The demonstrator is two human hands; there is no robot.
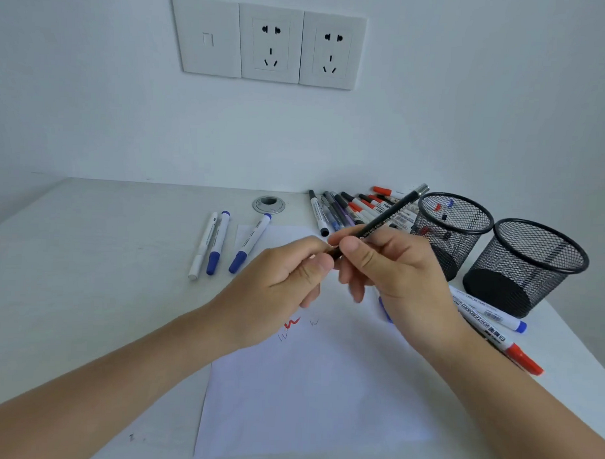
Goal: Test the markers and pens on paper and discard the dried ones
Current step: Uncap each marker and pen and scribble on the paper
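Item in hand: one black pen [380,223], slim, silver-ended, held tilted above the paper [322,395], its far end pointing up toward the mesh cups. Right hand [396,267] had its fingers [353,246] closed round the barrel; left hand [285,280] pinched the near tip end, probably to pull off a cap before a test stroke, though the tip itself was hidden between the hands.

Paper: one white sheet on the surface [87,256], directly under both hands, carrying three small scribbles, two red and one faint grey.

Left group [221,243]: three markers lying side by side, two blue-capped and one white, set apart from the rest, probably already sorted.

Back pile [356,207]: untested stock by the look of it, mixed red, black and grey caps, overlapping too much to count.

Right group [493,322]: at least two whiteboard markers, one blue-capped, one red-capped, beside the cups.

Mesh cups: two, black. Far cup [453,231] held a few items; near cup [529,268] looked unfilled.
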